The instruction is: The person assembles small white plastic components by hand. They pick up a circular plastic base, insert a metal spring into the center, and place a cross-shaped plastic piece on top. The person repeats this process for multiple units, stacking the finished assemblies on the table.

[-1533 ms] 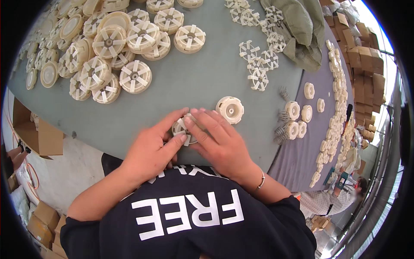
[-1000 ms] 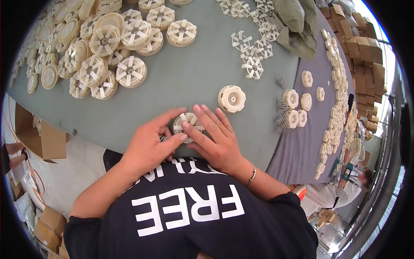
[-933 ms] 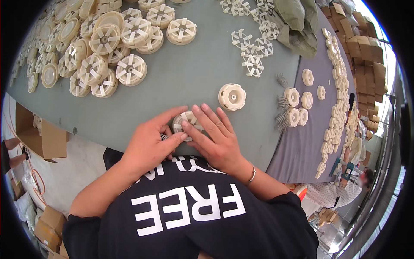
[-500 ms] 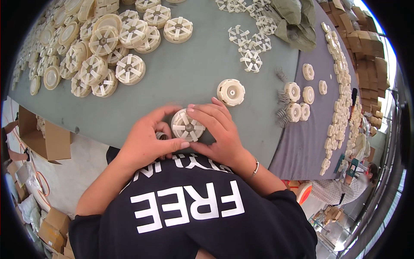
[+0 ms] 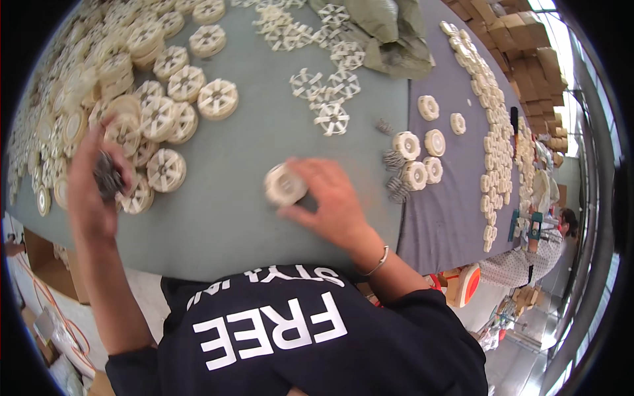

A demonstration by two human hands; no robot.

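Grey-green table [image 5: 224, 231]: round cream plastic housings [image 5: 166, 170] crowd its left edge; white spoked plastic rings [image 5: 331, 119] and crumpled olive fabric [image 5: 399, 54] lie toward its far edge.

Exposure bright, fairly even across the bench [image 5: 224, 221]. White strip [image 5: 560, 53] at upper right is clipped, looks like the strongest source; more glare on the floor [image 5: 548, 338] lower right. Shadows soft, darker patch under the right hand [image 5: 333, 208]. Left hand [image 5: 84, 188] badly motion-blurred, the springs [image 5: 107, 177] in it smeared too; right fingers and the cream disc [image 5: 282, 185] mildly soft. Shirt print [image 5: 271, 333] readable. Fisheye: straight edges bow, black corners, blue fringing at rim, far-left parts squeezed and hazy.
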